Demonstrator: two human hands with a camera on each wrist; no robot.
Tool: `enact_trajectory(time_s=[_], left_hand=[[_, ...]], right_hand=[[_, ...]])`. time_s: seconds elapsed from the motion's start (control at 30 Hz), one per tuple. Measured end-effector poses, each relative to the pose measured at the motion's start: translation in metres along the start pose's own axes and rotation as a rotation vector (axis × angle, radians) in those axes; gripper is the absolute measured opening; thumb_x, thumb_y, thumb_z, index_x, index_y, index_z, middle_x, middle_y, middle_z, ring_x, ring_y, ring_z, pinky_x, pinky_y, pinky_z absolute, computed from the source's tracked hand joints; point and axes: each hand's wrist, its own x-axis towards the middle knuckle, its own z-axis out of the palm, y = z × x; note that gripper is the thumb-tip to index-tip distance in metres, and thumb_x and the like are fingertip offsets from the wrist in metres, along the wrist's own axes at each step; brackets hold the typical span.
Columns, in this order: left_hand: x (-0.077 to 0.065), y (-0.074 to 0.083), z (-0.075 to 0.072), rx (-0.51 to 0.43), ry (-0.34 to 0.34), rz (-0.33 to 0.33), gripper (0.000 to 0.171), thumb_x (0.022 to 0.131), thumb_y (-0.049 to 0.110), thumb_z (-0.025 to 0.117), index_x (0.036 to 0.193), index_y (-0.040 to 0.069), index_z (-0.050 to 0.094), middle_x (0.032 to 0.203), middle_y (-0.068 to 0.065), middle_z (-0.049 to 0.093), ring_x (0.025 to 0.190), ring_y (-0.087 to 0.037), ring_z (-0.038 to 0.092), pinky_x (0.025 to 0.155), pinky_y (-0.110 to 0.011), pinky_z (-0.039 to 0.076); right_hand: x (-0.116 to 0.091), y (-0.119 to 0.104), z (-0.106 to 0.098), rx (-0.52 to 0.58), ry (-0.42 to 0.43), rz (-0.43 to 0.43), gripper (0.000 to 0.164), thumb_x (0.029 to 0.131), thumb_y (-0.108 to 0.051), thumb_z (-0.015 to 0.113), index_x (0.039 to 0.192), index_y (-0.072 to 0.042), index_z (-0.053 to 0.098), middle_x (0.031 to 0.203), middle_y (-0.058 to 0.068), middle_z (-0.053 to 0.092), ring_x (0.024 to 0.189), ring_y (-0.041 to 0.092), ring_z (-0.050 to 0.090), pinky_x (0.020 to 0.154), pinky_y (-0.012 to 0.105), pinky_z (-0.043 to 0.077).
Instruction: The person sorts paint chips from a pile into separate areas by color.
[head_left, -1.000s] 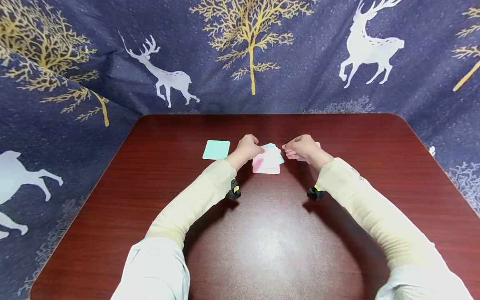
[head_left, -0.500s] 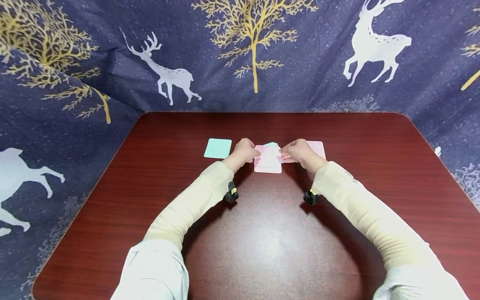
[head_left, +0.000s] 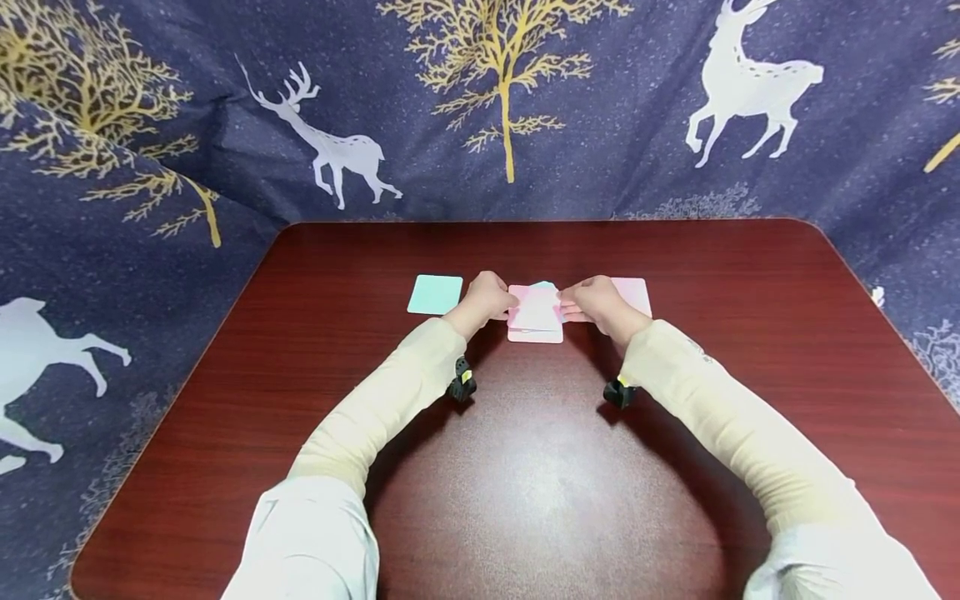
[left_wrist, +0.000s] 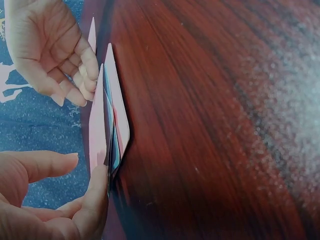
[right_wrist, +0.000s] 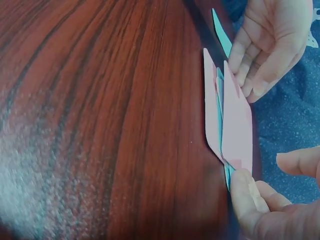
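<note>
A dark blue backdrop [head_left: 630, 108] is hanging behind the reddish-brown table [head_left: 247, 400]. At the left, a mint-green card [head_left: 435, 294] is lying flat and near-square, its far and near sides running left to right. The left sleeve [head_left: 382, 408] is extending forward and inward from the lower left, with a black device [head_left: 461, 383] sitting below the wrist. The left hand [head_left: 485, 297] is resting at the left edge of the card pile [head_left: 536, 312], palm facing inward. The left fingers [left_wrist: 95, 192] are bending loosely and touching that edge without clasping it; the thumb is standing apart.

The card pile is lying between both hands, on the far part of the table. Its top card is facing up, near side running left to right; a green corner is projecting at the far side. The outline is near-square, so a long axis cannot be told. Gaps are showing between the layers.

The right hand [head_left: 602, 298] is mirroring this pose, palm inward; the right fingers [right_wrist: 242, 192] are touching the pile's right edge, likewise released. Beyond it, a pink card [head_left: 634, 293] is lying flat, partly hidden. The right sleeve [head_left: 727, 417] is extending from the lower right.
</note>
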Motion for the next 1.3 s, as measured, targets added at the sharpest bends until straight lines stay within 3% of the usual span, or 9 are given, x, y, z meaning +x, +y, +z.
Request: enact_trajectory(time_s=[0.2, 0.37, 0.47, 0.6, 0.67, 0.8, 0.93, 1.1, 1.3], left_hand=[[-0.002, 0.001, -0.003, -0.025, -0.025, 0.011, 0.036, 0.087, 0.000, 0.062, 0.119, -0.011, 0.048, 0.124, -0.023, 0.049, 0.104, -0.027, 0.064, 0.084, -0.033, 0.056], [-0.002, 0.004, -0.004, -0.116, -0.030, 0.040, 0.036, 0.085, -0.006, 0.059, 0.119, -0.013, 0.049, 0.125, -0.025, 0.050, 0.097, -0.027, 0.064, 0.086, -0.035, 0.056], [-0.002, 0.010, -0.004, -0.132, -0.024, 0.054, 0.038, 0.083, -0.007, 0.059, 0.120, -0.011, 0.051, 0.124, -0.023, 0.052, 0.087, -0.023, 0.063, 0.083, -0.033, 0.057], [-0.002, 0.021, -0.003, -0.076, -0.007, 0.075, 0.039, 0.082, -0.005, 0.062, 0.120, -0.007, 0.054, 0.119, -0.020, 0.057, 0.082, -0.019, 0.062, 0.077, -0.028, 0.058], [-0.002, 0.027, -0.002, -0.064, 0.001, 0.084, 0.040, 0.081, -0.005, 0.063, 0.120, -0.006, 0.055, 0.117, -0.019, 0.059, 0.083, -0.019, 0.062, 0.075, -0.026, 0.058], [0.001, 0.037, 0.003, -0.127, -0.001, 0.099, 0.039, 0.081, -0.007, 0.063, 0.120, -0.006, 0.056, 0.116, -0.020, 0.063, 0.081, -0.017, 0.061, 0.074, -0.026, 0.058], [0.009, 0.046, 0.012, -0.266, -0.026, 0.141, 0.040, 0.081, -0.012, 0.064, 0.119, -0.007, 0.056, 0.114, -0.022, 0.064, 0.079, -0.016, 0.061, 0.074, -0.029, 0.059], [0.016, 0.054, 0.029, -0.443, -0.071, 0.154, 0.041, 0.081, -0.015, 0.064, 0.120, -0.008, 0.056, 0.113, -0.021, 0.063, 0.085, -0.019, 0.063, 0.082, -0.033, 0.058], [0.022, 0.060, 0.054, -0.476, -0.095, 0.143, 0.041, 0.081, -0.016, 0.062, 0.121, -0.008, 0.056, 0.115, -0.022, 0.062, 0.086, -0.020, 0.064, 0.083, -0.032, 0.057]], right_hand=[[0.001, 0.001, -0.001, 0.023, -0.006, 0.002, 0.040, 0.094, 0.000, 0.051, 0.127, 0.020, 0.044, 0.071, -0.003, 0.060, 0.064, 0.004, 0.062, 0.076, 0.021, 0.057], [-0.002, -0.002, -0.002, 0.005, 0.043, -0.036, 0.039, 0.093, 0.002, 0.052, 0.127, 0.019, 0.045, 0.067, -0.005, 0.059, 0.060, 0.001, 0.060, 0.072, 0.018, 0.056], [-0.005, -0.007, -0.005, -0.009, 0.089, -0.048, 0.039, 0.092, 0.002, 0.054, 0.128, 0.016, 0.047, 0.065, -0.007, 0.059, 0.059, 0.000, 0.060, 0.078, 0.022, 0.056], [-0.010, -0.017, -0.014, -0.054, 0.127, -0.044, 0.041, 0.091, -0.001, 0.057, 0.130, 0.010, 0.050, 0.066, -0.010, 0.059, 0.060, -0.001, 0.061, 0.086, 0.027, 0.054], [-0.011, -0.022, -0.020, -0.054, 0.137, -0.049, 0.040, 0.092, -0.001, 0.057, 0.130, 0.009, 0.051, 0.067, -0.009, 0.059, 0.061, -0.001, 0.061, 0.084, 0.026, 0.055], [-0.015, -0.030, -0.034, -0.002, 0.143, -0.080, 0.042, 0.091, 0.004, 0.056, 0.131, 0.013, 0.048, 0.067, -0.007, 0.060, 0.060, 0.000, 0.061, 0.074, 0.020, 0.057], [-0.020, -0.033, -0.051, 0.019, 0.156, -0.092, 0.045, 0.090, 0.004, 0.057, 0.132, 0.012, 0.046, 0.068, -0.009, 0.060, 0.059, 0.001, 0.062, 0.062, 0.016, 0.055], [-0.022, -0.030, -0.074, 0.037, 0.170, -0.098, 0.048, 0.091, 0.002, 0.057, 0.135, 0.012, 0.043, 0.070, -0.010, 0.060, 0.059, 0.000, 0.062, 0.065, 0.015, 0.055], [-0.024, -0.020, -0.094, 0.037, 0.193, -0.069, 0.048, 0.091, 0.003, 0.056, 0.136, 0.013, 0.041, 0.064, -0.011, 0.060, 0.060, -0.002, 0.060, 0.070, 0.017, 0.056]])
